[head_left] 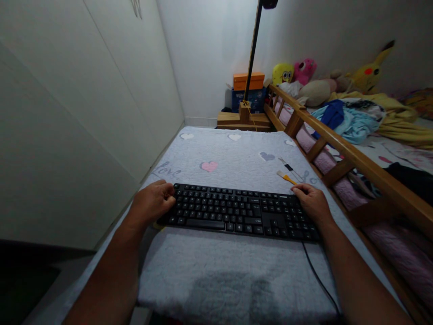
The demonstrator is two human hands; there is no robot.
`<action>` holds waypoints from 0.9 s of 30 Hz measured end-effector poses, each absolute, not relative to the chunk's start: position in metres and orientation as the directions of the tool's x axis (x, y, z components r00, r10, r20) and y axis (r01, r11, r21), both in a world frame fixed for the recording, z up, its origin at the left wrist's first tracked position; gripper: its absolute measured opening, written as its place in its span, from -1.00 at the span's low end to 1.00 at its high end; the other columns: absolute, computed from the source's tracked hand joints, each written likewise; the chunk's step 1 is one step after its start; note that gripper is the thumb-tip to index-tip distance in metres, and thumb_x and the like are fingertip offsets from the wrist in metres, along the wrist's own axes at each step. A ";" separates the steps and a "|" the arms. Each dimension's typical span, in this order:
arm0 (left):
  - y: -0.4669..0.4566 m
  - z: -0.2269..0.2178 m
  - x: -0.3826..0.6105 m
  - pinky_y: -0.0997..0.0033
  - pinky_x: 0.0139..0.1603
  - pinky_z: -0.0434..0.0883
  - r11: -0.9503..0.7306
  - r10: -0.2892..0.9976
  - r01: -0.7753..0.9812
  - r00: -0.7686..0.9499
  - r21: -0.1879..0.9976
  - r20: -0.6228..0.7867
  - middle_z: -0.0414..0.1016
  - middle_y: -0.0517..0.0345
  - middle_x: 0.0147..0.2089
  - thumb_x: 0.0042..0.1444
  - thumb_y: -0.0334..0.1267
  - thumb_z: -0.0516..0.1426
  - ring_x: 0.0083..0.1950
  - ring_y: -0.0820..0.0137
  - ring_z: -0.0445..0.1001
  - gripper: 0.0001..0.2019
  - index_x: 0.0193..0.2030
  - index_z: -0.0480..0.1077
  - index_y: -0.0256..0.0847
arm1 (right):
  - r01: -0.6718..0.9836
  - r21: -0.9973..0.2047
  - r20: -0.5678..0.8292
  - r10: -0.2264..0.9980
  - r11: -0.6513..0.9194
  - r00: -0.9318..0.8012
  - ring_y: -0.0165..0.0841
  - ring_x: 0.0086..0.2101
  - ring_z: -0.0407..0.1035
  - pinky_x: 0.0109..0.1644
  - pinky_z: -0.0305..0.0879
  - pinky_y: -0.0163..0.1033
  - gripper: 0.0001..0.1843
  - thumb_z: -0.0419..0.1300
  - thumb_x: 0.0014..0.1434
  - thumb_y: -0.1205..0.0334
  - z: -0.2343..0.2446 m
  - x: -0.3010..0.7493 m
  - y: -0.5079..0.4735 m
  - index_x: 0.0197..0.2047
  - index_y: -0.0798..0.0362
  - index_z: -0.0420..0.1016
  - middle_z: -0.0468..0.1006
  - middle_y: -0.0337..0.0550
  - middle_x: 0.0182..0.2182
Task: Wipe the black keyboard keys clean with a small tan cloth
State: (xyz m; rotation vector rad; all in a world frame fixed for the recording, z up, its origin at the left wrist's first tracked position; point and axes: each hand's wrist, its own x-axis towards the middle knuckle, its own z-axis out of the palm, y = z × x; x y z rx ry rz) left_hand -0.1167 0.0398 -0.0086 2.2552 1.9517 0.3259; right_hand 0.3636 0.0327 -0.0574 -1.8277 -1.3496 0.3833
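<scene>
A black full-size keyboard (219, 210) lies across the cloth-covered surface, its keys facing up. At its left end my left hand (152, 201) is closed with curled fingers gripping the edge. My right hand (313, 203) holds the opposite end, thumb and fingers around the upper right corner. From the keyboard's near side a black cable (318, 273) runs down toward the front edge. Just beyond the right hand lie a small brush (287, 177) with an orange handle and a thin metal tool (289, 167) with a black middle. Something yellow (158, 226) peeks out beneath the keyboard's left end.
The grey cloth (233, 266) has heart prints. A wooden bed rail (333, 135) borders the right side, with plush toys and rumpled bedding behind it. White cabinet doors (84, 113) rise on the left. At the back, a black pole (253, 49) stands by an orange box (248, 81).
</scene>
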 end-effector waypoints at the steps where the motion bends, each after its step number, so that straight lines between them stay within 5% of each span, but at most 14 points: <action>1: 0.040 -0.009 -0.116 0.40 -0.31 0.26 -0.161 0.986 0.948 0.141 0.275 0.093 0.42 0.15 -0.32 0.02 -0.21 0.04 -0.34 0.37 0.39 -0.84 -0.41 0.41 -0.17 | 0.655 -0.749 0.213 0.901 -0.098 0.378 -0.17 -0.29 0.47 -0.10 0.32 -0.14 -0.67 0.19 -0.06 -0.05 -0.057 0.363 0.033 -0.44 0.03 0.60 0.64 -0.10 -0.39; 7: 0.038 -0.010 -0.111 0.43 -0.31 0.29 -0.305 0.952 0.853 0.281 0.424 0.120 0.40 0.18 -0.36 0.03 -0.22 0.04 -0.36 0.41 0.38 -0.86 -0.41 0.39 -0.17 | 0.663 -0.741 0.210 0.902 -0.105 0.377 -0.18 -0.30 0.47 -0.14 0.32 -0.15 -0.66 0.19 -0.05 -0.06 -0.057 0.364 0.033 -0.43 0.03 0.60 0.64 -0.11 -0.40; 19: 0.039 -0.009 -0.112 0.42 -0.35 0.22 -0.158 0.987 0.963 0.150 0.217 0.055 0.42 0.15 -0.33 0.06 -0.24 0.04 -0.34 0.39 0.39 -0.85 -0.40 0.41 -0.16 | 0.669 -0.737 0.229 0.898 -0.092 0.375 -0.19 -0.33 0.46 -0.17 0.31 -0.15 -0.68 0.19 -0.05 -0.05 -0.057 0.363 0.032 -0.44 0.02 0.60 0.63 -0.12 -0.43; 27: 0.036 -0.007 -0.108 0.40 -0.35 0.22 -0.112 0.982 0.976 0.079 0.189 0.172 0.44 0.12 -0.28 0.10 -0.21 0.04 -0.32 0.36 0.40 -0.84 -0.36 0.43 -0.16 | 0.667 -0.739 0.222 0.902 -0.092 0.370 -0.17 -0.30 0.47 -0.12 0.33 -0.14 -0.67 0.19 -0.06 -0.05 -0.056 0.363 0.033 -0.43 0.03 0.60 0.64 -0.11 -0.40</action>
